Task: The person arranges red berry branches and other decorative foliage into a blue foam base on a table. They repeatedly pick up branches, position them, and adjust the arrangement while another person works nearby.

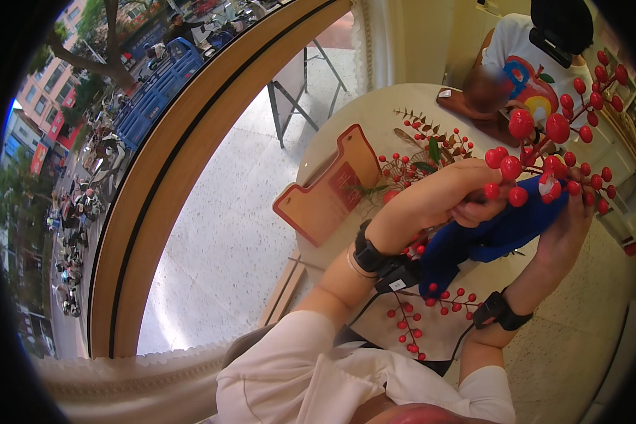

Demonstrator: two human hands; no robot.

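A branch of glossy red artificial berries (556,128) rises over the far right part of the table, close to both hands. My left hand (474,204), with curled fingers, is at the left side of its lower berries and grips the blue cloth (514,220). My right hand (564,233) holds the cloth's right end, fingertips up against the berries. The cloth hangs down between my wrists. One berry has a pale, whitish patch (547,186). Berries partly hide the fingertips of both hands. Thinner berry sprigs (411,326) lie on the table below the cloth.
A round pale table (339,127) bears a tan, red-edged board (323,204) with writing. Beyond it stands an arrangement of berries and leaves (429,151). A person (519,58) sits opposite, by a brown object (458,100). Cables run from both my wristbands. A wood-framed window (191,175) is at left.
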